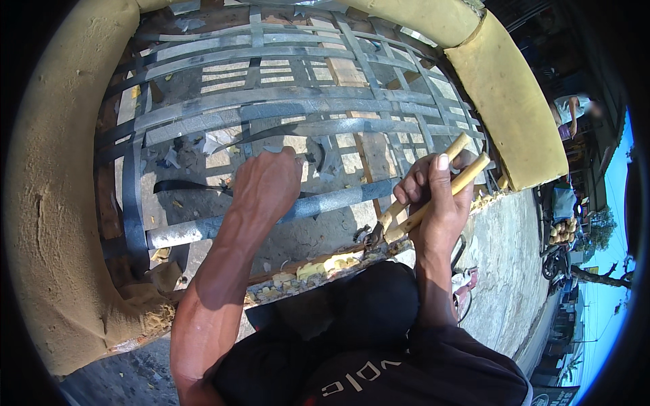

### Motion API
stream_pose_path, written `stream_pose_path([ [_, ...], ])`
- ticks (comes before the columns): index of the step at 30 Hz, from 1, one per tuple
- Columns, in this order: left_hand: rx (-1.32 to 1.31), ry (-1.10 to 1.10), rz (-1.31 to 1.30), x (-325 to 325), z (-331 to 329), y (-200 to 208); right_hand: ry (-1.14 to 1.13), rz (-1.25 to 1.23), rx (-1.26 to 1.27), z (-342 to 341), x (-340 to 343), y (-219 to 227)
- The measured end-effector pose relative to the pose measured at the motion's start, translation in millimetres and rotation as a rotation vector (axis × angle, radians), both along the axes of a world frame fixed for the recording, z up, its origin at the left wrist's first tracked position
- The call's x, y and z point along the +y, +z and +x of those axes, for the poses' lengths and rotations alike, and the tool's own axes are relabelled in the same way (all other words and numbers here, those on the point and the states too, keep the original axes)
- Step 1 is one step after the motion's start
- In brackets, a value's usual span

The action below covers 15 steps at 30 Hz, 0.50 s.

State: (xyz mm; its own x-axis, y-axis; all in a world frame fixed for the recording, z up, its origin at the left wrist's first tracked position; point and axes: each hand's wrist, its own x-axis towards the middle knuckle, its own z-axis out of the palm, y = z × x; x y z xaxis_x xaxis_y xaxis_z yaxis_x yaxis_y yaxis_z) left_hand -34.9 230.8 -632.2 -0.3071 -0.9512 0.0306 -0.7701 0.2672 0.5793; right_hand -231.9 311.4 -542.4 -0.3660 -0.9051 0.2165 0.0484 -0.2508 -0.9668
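A wooden seat frame with yellow foam padding (pixel 61 169) lies before me, crossed by woven grey and black straps (pixel 264 96). My right hand (pixel 443 203) grips a pair of pincers (pixel 410 221) with two yellow handles, slightly spread. Their dark jaws point down at the front rail (pixel 325 265), which has torn foam scraps along it. My left hand (pixel 269 179) is closed in a fist above the front strap (pixel 183 233). Beside it a loose black strap (pixel 179 185) dangles on the left; what the fist holds is hidden.
Sunlit concrete (pixel 504 264) stretches to the right. Scraps of paper (pixel 217 141) lie on the ground under the straps. Farther right are another person (pixel 572 111), a parked motorbike (pixel 555 262) and a pile of round brownish things (pixel 563 231). My dark-clothed knee (pixel 379 291) is close to the front rail.
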Motion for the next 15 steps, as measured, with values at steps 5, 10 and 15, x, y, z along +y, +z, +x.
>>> stream_pose_path([
  [5,-0.002,0.002,0.017,-2.4,2.2,5.3,0.246,0.254,-0.033,-14.2,-37.1,-3.5],
  [10,0.026,0.028,0.054,-5.0,7.1,3.2,0.453,0.520,0.211,13.7,-74.0,-16.9],
  [15,0.042,0.005,0.057,-6.1,6.4,-1.1,0.300,0.633,-0.133,-13.4,-77.8,-36.6],
])
